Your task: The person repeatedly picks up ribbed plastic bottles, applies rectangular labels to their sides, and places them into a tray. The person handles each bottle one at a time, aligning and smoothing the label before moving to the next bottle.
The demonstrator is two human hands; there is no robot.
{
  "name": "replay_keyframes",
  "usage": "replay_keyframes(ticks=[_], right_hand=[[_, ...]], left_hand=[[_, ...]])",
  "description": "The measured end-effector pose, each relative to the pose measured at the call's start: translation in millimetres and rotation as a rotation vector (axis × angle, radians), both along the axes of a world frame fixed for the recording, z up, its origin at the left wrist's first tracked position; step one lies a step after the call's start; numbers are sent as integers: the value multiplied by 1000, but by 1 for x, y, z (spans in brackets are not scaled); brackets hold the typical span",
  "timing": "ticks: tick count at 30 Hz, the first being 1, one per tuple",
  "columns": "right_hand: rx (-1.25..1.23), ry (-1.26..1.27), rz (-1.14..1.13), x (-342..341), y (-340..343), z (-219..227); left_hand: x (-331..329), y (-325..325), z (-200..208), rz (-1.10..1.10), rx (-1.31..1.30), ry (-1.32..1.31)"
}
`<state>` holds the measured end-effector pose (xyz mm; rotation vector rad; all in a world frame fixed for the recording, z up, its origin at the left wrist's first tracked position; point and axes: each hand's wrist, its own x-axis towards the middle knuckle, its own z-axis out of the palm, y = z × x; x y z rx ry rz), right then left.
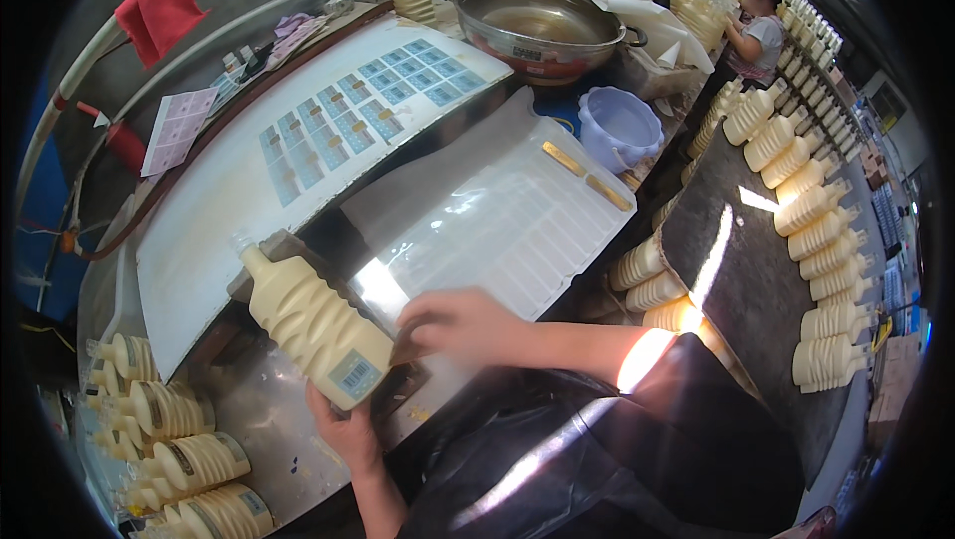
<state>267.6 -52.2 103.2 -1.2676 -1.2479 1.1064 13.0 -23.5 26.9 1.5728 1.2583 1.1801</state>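
Note:
A cream bottle with wavy ridged sides (308,315) lies tilted before me, its neck toward the far left on a dark rest (284,246). A small blue label (354,375) sits near its base. My left hand (343,435) grips the bottle from below at the base end, its fingers partly hidden behind it. Motion blurs my right hand (463,325), curled beside the base and closed on a flat brownish piece (413,338) whose kind I cannot make out. Beyond the bottle, rows of blue labels (318,131) lie on a white board (189,251).
Right of the board are a translucent plastic sheet (477,251), a lilac basin (619,129) and a wide metal pan (537,27). Similar bottles (199,464) stand at lower left; more bottles (821,246) line the right-hand table (766,340). A person (758,32) works farther back.

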Motion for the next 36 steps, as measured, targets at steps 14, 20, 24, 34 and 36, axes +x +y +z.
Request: replay_keyframes(ticks=[14, 20, 24, 34, 36], right_hand=[[-503, -1391, -706, 241, -25, -61], [-594, -1409, -347, 194, -15, -64], [-717, -1197, 42, 137, -24, -32], [-473, -1238, -176, 192, -10, -47], [-482, -1340, -195, 193, -35, -51]], left_hand=[[-2, 0, -1, 0, -39, -26], [-1, -3, 3, 22, -83, -60], [1, -3, 6, 28, -85, -53], [0, -2, 8, 31, -48, 30], [-1, -2, 4, 34, -58, 36]])
